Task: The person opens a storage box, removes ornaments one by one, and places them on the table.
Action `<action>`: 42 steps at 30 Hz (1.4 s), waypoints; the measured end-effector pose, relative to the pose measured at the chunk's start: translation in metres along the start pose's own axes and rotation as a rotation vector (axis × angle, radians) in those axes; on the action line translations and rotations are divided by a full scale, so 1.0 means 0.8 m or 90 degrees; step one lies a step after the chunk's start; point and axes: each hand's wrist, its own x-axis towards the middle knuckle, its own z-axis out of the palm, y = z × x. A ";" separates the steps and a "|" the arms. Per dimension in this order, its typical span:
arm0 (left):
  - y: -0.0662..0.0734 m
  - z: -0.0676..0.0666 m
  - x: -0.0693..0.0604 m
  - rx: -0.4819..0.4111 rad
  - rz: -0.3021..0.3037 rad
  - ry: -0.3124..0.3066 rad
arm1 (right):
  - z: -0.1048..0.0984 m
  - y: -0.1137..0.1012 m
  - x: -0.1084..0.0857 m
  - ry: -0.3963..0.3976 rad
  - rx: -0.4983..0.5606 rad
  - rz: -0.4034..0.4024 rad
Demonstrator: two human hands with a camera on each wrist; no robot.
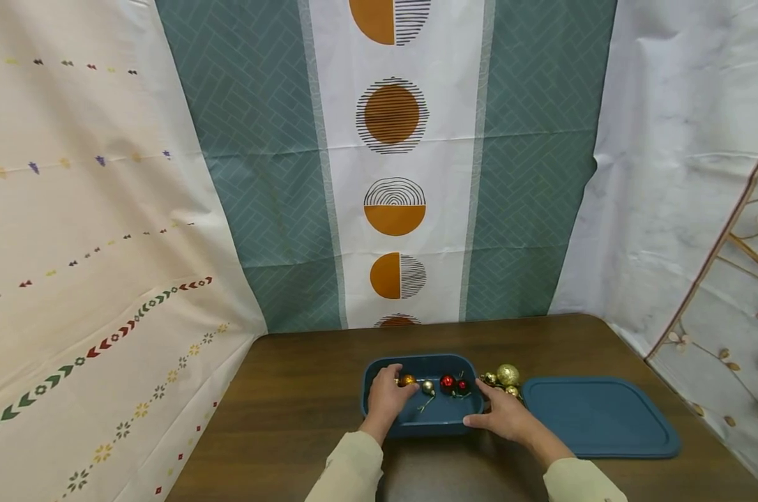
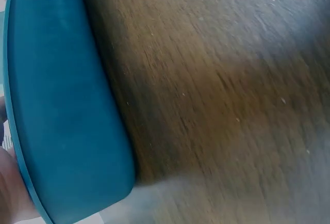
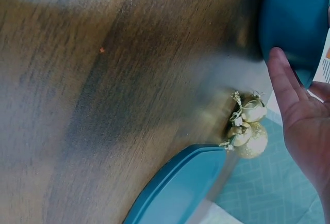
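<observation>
A blue rectangular container [image 1: 438, 429] sits on the table with several small bauble ornaments inside. Among them are an orange-gold bauble [image 1: 407, 380], a gold bauble [image 1: 427, 387] with a loop of string, and a red bauble [image 1: 448, 382]. My left hand [image 1: 386, 399] reaches over the left rim, thumb and fingers around the orange-gold bauble; whether they grip it is unclear. In the left wrist view the container's wall hides most of that hand. My right hand [image 3: 304, 118] rests against the container's right front corner, its thumb fairly straight along the outer wall.
A cluster of gold baubles [image 1: 508, 375] lies just right of the container. Farther right, a flat blue lid [image 1: 598, 417] rests on the brown wooden table [image 1: 291, 418]. Patterned cloths [image 1: 253, 174] hang behind and beside the table.
</observation>
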 end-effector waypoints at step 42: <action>0.000 0.029 0.021 0.099 -0.062 0.062 | 0.003 0.002 -0.001 0.001 0.052 0.009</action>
